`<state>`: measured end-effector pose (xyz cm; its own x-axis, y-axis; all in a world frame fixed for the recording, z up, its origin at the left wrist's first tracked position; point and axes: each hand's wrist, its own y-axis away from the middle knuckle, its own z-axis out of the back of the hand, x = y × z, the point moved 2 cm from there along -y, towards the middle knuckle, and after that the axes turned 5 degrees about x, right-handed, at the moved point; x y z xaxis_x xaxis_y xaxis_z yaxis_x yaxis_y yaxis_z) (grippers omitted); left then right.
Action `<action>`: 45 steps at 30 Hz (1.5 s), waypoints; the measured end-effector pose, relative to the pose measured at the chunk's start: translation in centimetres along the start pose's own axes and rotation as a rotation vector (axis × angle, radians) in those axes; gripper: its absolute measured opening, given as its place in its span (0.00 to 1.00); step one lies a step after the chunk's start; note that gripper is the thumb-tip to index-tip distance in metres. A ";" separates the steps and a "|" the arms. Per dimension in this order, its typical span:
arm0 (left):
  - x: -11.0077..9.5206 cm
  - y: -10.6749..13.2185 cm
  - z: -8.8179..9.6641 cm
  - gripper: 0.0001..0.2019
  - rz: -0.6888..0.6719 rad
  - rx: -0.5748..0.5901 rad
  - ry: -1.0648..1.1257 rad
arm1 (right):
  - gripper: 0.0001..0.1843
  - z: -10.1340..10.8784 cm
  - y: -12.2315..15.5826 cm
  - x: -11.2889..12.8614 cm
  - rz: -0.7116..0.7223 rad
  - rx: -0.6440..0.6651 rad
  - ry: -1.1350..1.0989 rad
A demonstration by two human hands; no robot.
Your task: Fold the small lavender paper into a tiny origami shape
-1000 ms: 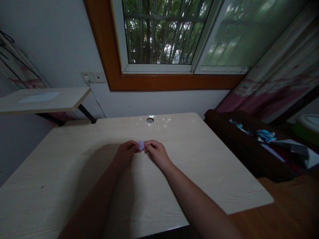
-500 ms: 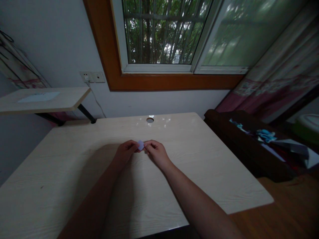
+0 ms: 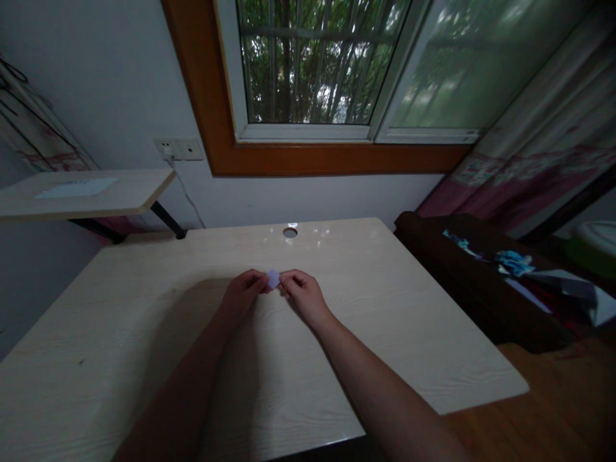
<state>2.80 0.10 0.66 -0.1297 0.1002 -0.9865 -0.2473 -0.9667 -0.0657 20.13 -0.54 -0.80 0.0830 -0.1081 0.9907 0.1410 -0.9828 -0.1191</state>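
Observation:
A small pale lilac piece of folded paper (image 3: 273, 278) is pinched between both my hands just above the light wooden table (image 3: 144, 308). My left hand (image 3: 243, 295) grips its left side with curled fingers. Fingers of my right hand (image 3: 302, 295) close on its right side. The two hands meet near the table's middle, forearms reaching in from the lower edge.
A round cable hole (image 3: 289, 232) sits at the table's far edge under the window. A raised side shelf (image 3: 86, 191) with a sheet on it stands at the left. Dark furniture (image 3: 481, 276) holding cloth items lies to the right.

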 end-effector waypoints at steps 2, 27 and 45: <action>-0.1 0.0 0.0 0.12 -0.003 -0.010 -0.008 | 0.11 0.0 0.0 0.3 0.002 -0.008 -0.002; -0.6 0.2 0.7 0.11 -0.072 -0.093 -0.024 | 0.10 0.0 -0.1 0.7 -0.015 -0.070 -0.112; 0.2 -0.2 0.0 0.12 -0.030 0.082 -0.030 | 0.13 0.1 -0.1 0.7 -0.015 -0.058 -0.065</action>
<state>2.81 0.33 0.48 -0.1493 0.1374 -0.9792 -0.3291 -0.9407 -0.0818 20.29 -0.52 -0.11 0.1454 -0.0851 0.9857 0.0853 -0.9915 -0.0982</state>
